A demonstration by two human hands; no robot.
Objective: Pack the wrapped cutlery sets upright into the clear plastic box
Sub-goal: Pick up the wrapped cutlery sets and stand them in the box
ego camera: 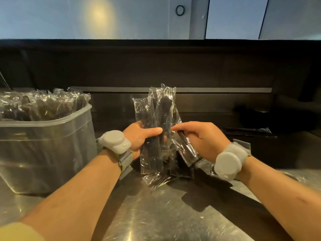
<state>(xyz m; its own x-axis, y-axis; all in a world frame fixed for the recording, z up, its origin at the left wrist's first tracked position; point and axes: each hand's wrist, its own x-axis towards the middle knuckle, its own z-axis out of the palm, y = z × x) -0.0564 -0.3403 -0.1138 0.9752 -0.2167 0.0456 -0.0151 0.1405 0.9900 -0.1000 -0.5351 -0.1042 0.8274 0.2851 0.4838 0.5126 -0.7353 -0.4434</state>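
My left hand (139, 136) grips a bundle of wrapped cutlery sets (156, 108), black utensils in clear film, held upright above the steel counter. Against the right side of that bundle, my right hand (203, 138) pinches one more wrapped set (185, 150) that leans to the right. A few loose wrapped sets (156, 180) lie on the counter under the bundle. The clear plastic box (52, 150) stands at the left, and many wrapped sets (40, 105) stand upright in it, their tops above the rim.
The steel counter (165, 214) runs toward me. A raised dark ledge (173, 66) backs it. Another wrapped set (251, 130) lies on a dark surface at the right. Crinkled film (298, 178) shows by my right forearm. Both wrists carry grey bands.
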